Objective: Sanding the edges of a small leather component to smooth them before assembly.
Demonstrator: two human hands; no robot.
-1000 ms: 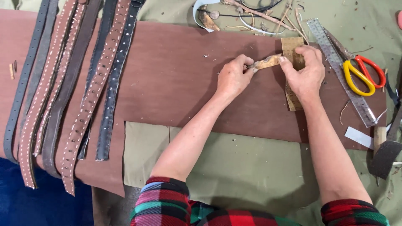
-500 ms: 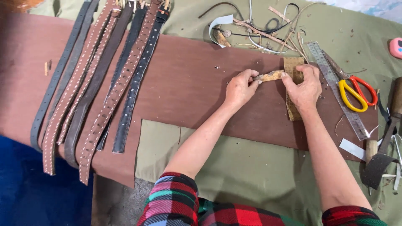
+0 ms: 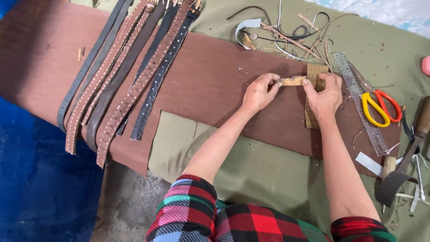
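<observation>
Tan leather scrap (image 3: pixel 293 81): a small light-brown strip lying on the brown leather sheet (image 3: pixel 210 85), held level between both hands. Left hand (image 3: pixel 260 92) pinches the strip's left end with thumb and fingertips, the remaining fingers curled under. Right hand (image 3: pixel 326 95) grips the strip's right end with thumb and forefinger and rests on the tan ruled strip (image 3: pixel 312 71), which lies upright on the sheet and extends out at 6 o'clock from beneath the palm.

At 3 o'clock from the right hand: a clear ruler (image 3: pixel 360 101) laid diagonally, with yellow-and-red-handled scissors (image 3: pixel 378 105) just beside it. At 4 o'clock, near the sheet's corner: a wooden-handled tool with a dark blade (image 3: pixel 394 179). At 12 o'clock: leather offcuts (image 3: pixel 286 33) scattered on the green cloth (image 3: pixel 260 175). At 9 o'clock, well apart: a row of belts (image 3: pixel 130 76), brown and black, lying side by side across the sheet.
</observation>
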